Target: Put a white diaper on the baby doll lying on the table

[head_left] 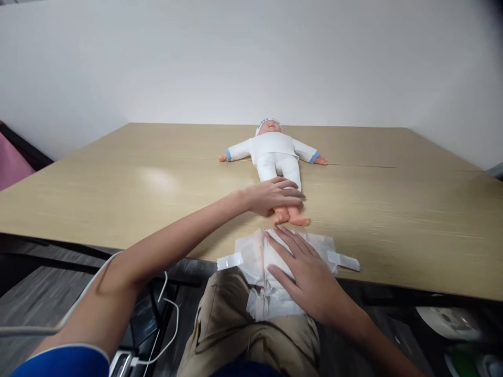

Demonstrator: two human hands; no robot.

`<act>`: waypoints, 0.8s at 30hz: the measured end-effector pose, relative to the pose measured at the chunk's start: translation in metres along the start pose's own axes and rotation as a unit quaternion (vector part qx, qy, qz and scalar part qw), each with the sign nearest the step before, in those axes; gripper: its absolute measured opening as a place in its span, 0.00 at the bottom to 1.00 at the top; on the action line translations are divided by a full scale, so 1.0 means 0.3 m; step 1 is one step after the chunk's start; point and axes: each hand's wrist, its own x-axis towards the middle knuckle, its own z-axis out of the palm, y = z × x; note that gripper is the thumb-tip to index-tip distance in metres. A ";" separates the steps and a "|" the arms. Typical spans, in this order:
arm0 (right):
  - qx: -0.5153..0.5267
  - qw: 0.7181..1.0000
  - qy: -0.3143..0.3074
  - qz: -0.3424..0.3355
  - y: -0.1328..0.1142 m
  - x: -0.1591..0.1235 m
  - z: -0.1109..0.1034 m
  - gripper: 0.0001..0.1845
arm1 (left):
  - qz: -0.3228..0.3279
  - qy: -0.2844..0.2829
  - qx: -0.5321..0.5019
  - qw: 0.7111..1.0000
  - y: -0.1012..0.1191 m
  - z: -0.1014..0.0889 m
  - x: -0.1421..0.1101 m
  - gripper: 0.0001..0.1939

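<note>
A baby doll (275,149) in a white outfit with blue cuffs and a white cap lies on its back, head toward the wall. Across its lower legs rests my left hand (277,196), fingers extended over them and the bare feet showing just below. An unfolded white diaper (251,262) hangs over the table's near edge onto my lap, its tabs spread to both sides. My right hand (301,269) lies flat on the diaper with the fingers spread, covering part of its middle.
The wooden table (118,193) reaches back to a white wall (196,63). A white cable (173,324) runs below the table edge at the left, near a dark box. Something pink (13,162) stands at the far left. A white rounded object (448,322) sits under the table at the right.
</note>
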 end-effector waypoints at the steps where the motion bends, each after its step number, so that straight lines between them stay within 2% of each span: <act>1: 0.003 1.000 -0.006 0.000 0.003 0.001 0.000 0.34 | 0.001 0.009 0.000 1.000 -0.001 0.004 0.008 0.27; 3: 0.009 1.000 -0.019 0.001 0.013 0.005 -0.002 0.35 | 0.000 0.026 -0.007 1.000 -0.004 0.002 0.020 0.19; 6: 0.018 0.999 -0.033 -0.001 0.036 0.017 -0.005 0.35 | -0.006 0.050 -0.064 0.997 -0.019 -0.040 0.029 0.17; 9: 0.029 0.999 -0.044 -0.013 0.067 0.044 -0.009 0.35 | -0.024 0.098 -0.155 0.983 -0.048 -0.119 0.033 0.18; 13: 0.039 0.997 -0.058 -0.020 0.122 0.114 -0.007 0.35 | -0.085 0.182 -0.229 0.953 -0.096 -0.233 0.038 0.21; 19: 0.006 0.999 -0.052 -0.015 0.235 0.316 0.031 0.35 | -0.152 0.242 -0.281 0.916 -0.154 -0.332 0.030 0.28; 24: -0.002 0.999 -0.038 -0.035 0.361 0.553 0.050 0.36 | -0.140 0.285 -0.274 0.908 -0.195 -0.359 0.016 0.29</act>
